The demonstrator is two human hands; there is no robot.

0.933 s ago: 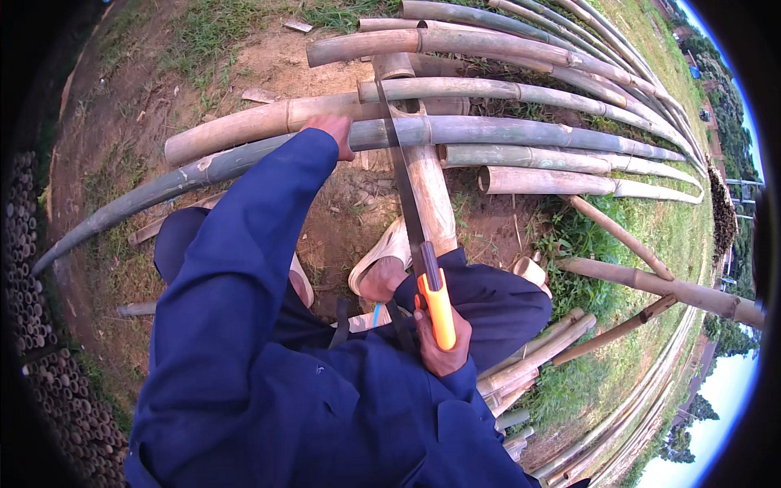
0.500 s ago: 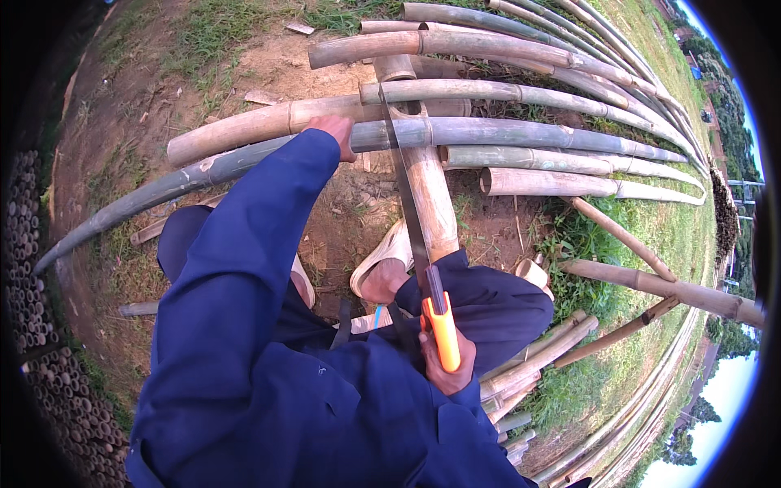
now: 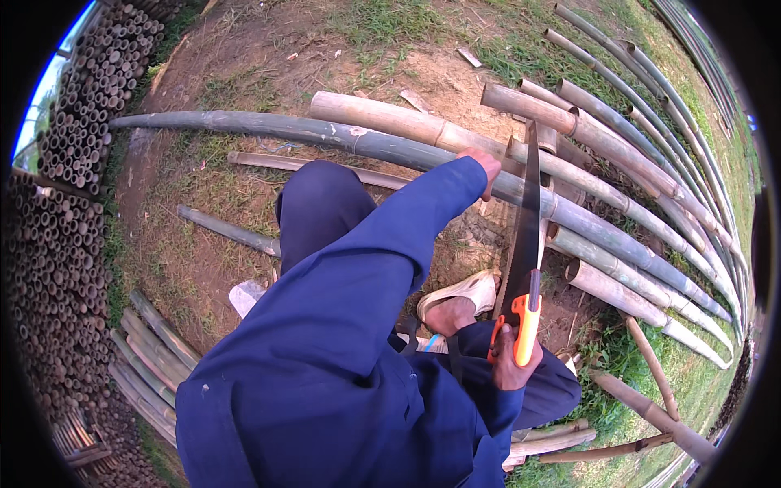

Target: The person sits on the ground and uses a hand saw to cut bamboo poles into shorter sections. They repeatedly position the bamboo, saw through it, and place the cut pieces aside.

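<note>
My right hand [image 3: 512,368] is closed round the orange handle of a hand saw [image 3: 527,232]. Its long dark blade points away from me and crosses a grey-green bamboo pole [image 3: 390,150], the tip reaching past it. Just left of the blade, my left hand [image 3: 482,169] grips that pole, fingers closed; part of the grip is hidden by the sleeve. A thicker tan bamboo pole [image 3: 376,116] lies right behind it. Under the poles runs a bamboo support [image 3: 543,140], mostly covered here. Whether the blade has cut into the pole cannot be made out.
Several more bamboo poles [image 3: 618,207] fan out to the right. A propped bamboo frame [image 3: 651,407] stands at lower right. Stacked bamboo ends [image 3: 65,252] fill the far left. My foot in a pale clog [image 3: 460,297] is close to the blade. A short bamboo piece [image 3: 232,230] lies on the ground.
The view has turned left, so poles and hands appear farther right and tilted. My left hand keeps its hold on the pole, and my right hand still holds the saw across it.
</note>
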